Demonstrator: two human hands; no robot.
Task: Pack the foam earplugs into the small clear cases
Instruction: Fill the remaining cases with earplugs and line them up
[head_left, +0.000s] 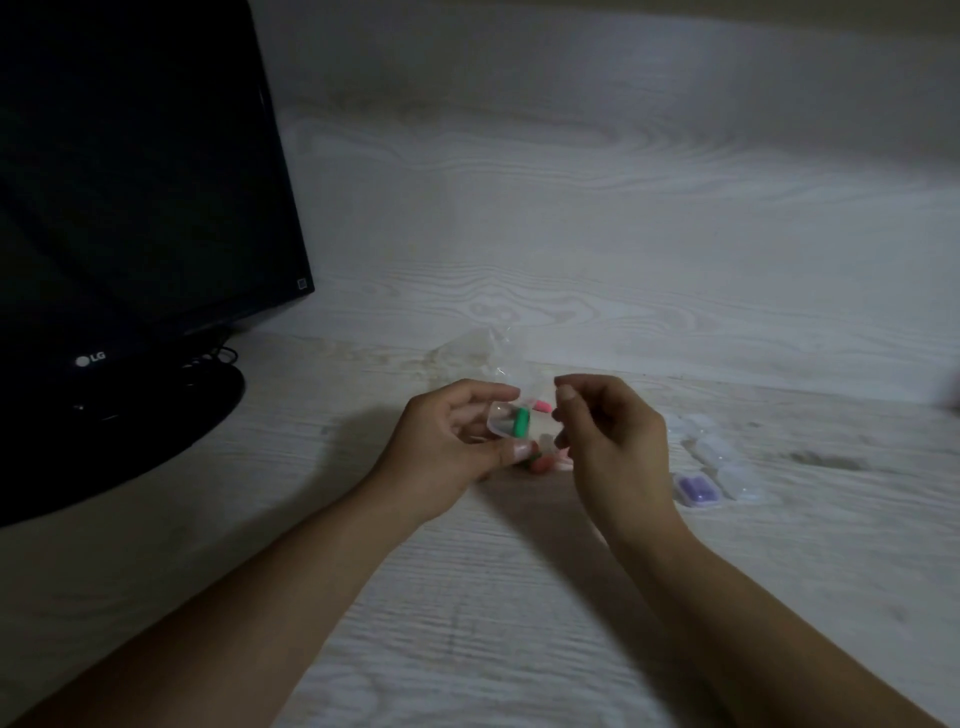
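My left hand (449, 441) holds a small clear case (501, 420) above the table, with a green foam earplug (521, 422) lying in it. My right hand (608, 436) hovers just to the right of the case, fingers bent and pinched together; whether it holds anything is hidden. A pink earplug (540, 404) shows behind the case, and more pink and green earplugs (545, 461) lie on the table under my hands. A crumpled clear plastic bag (485, 348) lies behind them. A closed case with purple earplugs (697, 488) sits to the right.
Several empty clear cases (714, 447) lie in a loose row right of my right hand. A black monitor (130, 208) on a round stand (156, 415) fills the left side. The white wood-grain table (493, 623) meets a matching back wall.
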